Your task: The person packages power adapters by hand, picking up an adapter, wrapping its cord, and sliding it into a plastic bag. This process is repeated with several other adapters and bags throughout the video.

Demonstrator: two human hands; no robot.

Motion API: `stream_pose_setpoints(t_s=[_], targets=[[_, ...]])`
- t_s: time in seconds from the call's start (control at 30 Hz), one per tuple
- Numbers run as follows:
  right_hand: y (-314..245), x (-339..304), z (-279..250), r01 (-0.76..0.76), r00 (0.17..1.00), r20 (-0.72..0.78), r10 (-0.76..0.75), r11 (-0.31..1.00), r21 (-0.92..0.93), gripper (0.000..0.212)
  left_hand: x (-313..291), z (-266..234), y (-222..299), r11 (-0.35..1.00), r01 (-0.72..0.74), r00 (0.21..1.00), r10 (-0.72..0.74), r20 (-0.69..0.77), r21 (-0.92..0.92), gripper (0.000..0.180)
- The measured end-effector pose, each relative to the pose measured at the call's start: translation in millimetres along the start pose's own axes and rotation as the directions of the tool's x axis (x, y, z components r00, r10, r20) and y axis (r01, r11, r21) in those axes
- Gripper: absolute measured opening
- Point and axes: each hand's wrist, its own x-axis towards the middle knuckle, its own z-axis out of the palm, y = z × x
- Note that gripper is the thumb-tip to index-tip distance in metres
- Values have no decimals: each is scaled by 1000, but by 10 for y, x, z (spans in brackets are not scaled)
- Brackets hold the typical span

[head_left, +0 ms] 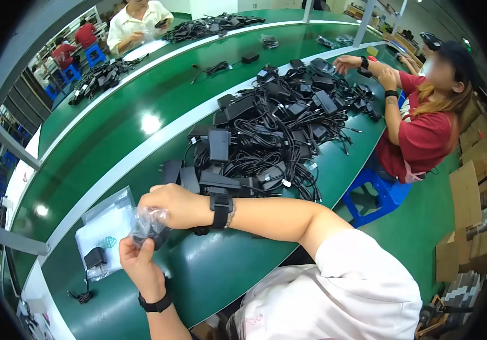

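Observation:
Between my hands, above the green bench, is a clear plastic bag (pixel 151 222) with something dark inside, partly covered by my fingers. My left hand (pixel 140 262) pinches its lower part between thumb and fingers. My right hand (pixel 176 207) is closed on the bag's upper end, its back toward me. Just left of my hands lies a stack of flat clear bags (pixel 110 224). A black power adapter (pixel 95 258) rests on that stack, its cable trailing onto the bench. Beyond my right forearm spreads a big heap of black power adapters (pixel 272 130) with bundled cables.
A co-worker in a red shirt (pixel 425 127) sits at the right, hands by the heap. Another person (pixel 138 28) works across the bench beside more adapters (pixel 215 25). A pale rail (pixel 141 150) divides the green bench (pixel 198 277). A blue stool (pixel 377 195) stands at right.

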Motion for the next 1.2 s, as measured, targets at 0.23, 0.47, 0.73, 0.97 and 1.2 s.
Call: stream_pose_setpoints(t_s=[0.23, 0.47, 0.73, 0.97, 1.2], targets=[[-178, -83, 126, 253, 944, -146, -297, 931, -263, 17, -38, 230, 56, 1000, -26, 999, 26, 24, -13, 38], [-253, -95, 379, -412, 874, 47, 484, 686, 599, 18, 4, 98, 2, 959, -174, 955, 219, -200, 223, 33], [-295, 56, 275, -749, 545, 500, 673, 123, 651, 30, -33, -8, 93, 909, -295, 919, 355, -174, 295, 30], [-191, -83, 280, -627, 770, 294, 567, 583, 517, 25, 89, 13, 145, 995, -74, 975, 58, -213, -67, 22], [-289, -39, 186, 36, 999, 14, -36, 999, 16, 17, 26, 78, 280, 998, -55, 998, 55, -8, 4, 45]])
